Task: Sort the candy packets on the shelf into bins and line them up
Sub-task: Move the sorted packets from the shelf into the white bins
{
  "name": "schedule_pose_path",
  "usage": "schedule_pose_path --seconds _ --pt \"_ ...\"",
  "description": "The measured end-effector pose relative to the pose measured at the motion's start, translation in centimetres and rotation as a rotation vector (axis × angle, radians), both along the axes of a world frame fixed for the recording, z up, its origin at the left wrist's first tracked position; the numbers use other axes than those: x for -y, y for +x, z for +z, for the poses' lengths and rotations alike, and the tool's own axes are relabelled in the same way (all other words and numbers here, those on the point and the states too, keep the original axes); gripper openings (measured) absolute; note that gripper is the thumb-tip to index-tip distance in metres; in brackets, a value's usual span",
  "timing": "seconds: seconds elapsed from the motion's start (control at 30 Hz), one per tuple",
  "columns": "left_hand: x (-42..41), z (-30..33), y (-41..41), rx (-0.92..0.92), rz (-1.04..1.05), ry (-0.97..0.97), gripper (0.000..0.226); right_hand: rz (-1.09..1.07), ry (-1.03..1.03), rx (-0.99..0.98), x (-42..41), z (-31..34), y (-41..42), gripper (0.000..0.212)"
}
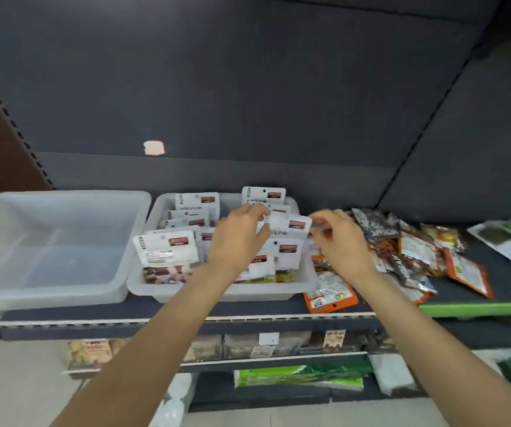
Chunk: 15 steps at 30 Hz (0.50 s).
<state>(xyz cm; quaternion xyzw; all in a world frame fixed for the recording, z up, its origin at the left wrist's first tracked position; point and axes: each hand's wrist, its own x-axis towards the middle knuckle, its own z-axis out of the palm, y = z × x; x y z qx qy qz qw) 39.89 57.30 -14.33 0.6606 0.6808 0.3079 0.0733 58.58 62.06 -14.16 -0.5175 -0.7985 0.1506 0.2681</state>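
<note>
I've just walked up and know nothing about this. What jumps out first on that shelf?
Two bare hands meet over the middle bin, crammed with upright white-labelled packets; the left hand pinches one white packet, and the right hand hovers at its right edge. Left of it sits an empty clear bin. To the right, a loose heap of orange and dark packets sprawls on the shelf.

back panel (pixel 248 87): dark grey | floor (pixel 17 396): pale | lower shelves (pixel 279 359): stocked
</note>
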Motion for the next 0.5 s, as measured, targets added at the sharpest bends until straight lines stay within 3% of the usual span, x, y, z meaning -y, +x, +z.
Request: schedule_pose_path --seconds 0.17,0.5 --pt "-3.8 -0.3 14.3 -0.114 -0.165 0.03 0.028 -0.197 -0.062 0.069 -0.5 -1.2 13.1 0.032" --pt "-10.3 -1.8 43.7 -0.053 -0.346 -0.112 0.027 -0.39 -0.188 0.119 -3.2 -3.3 41.1 0.039"
